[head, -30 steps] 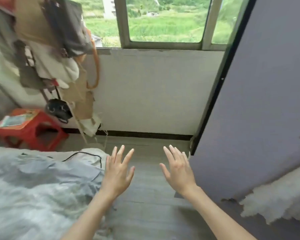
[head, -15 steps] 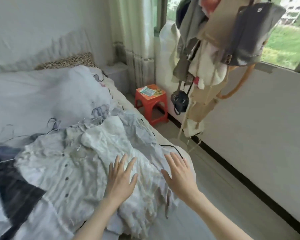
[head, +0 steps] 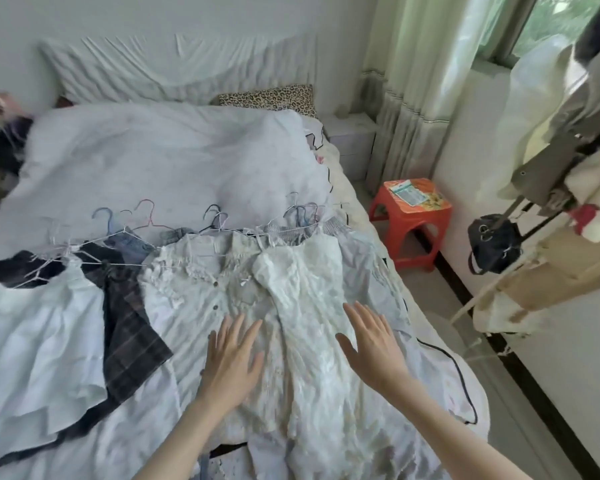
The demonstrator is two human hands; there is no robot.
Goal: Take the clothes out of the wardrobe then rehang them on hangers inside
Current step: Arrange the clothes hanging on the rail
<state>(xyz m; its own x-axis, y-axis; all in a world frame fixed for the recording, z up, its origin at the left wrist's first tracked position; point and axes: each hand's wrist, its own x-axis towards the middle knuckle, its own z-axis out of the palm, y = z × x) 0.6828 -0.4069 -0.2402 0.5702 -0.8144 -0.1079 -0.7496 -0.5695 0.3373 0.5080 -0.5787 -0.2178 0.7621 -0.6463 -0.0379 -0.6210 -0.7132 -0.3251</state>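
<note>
Several garments on wire hangers lie spread across the bed [head: 160,161]. A crinkled white dress [head: 302,299] lies in the middle, beside a white buttoned blouse [head: 187,292]. Further left are a dark plaid skirt [head: 129,337] and a pale top [head: 39,334]. The hanger hooks [head: 146,213] point toward the pillows. My left hand [head: 231,358] hovers flat over the blouse and dress, fingers straight. My right hand [head: 371,344] is spread over the dress's right side. Neither holds anything. The wardrobe is out of view.
A red plastic stool [head: 409,223] with a booklet stands right of the bed. A rack of hanging bags and clothes [head: 548,188] crowds the right edge by the window. A black cable [head: 461,375] trails over the bed's right side. A leopard pillow [head: 271,98] lies at the headboard.
The view has swung left from the window wall and purple wardrobe door to the bed. Both hands stay open and empty, now over the laid-out clothes.
</note>
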